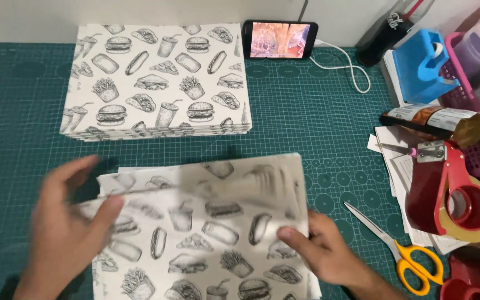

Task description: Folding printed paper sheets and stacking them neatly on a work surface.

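Green gridded cutting mat [318,128] covers the desk where a person's left hand [65,222] and right hand [323,250] each grip an edge of a printed paper sheet [206,233], its top fold blurred. Beyond the fingers lies a squared stack of matching food-patterned sheets [156,78]. Just right of the right hand rest yellow-handled scissors [401,250] and a red tape dispenser [451,194].

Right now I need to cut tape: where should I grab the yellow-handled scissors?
By the yellow handle loops of the scissors, coming from the lower right. They lie flat and closed on the cutting mat, blades pointing up-left towards the printed sheet.
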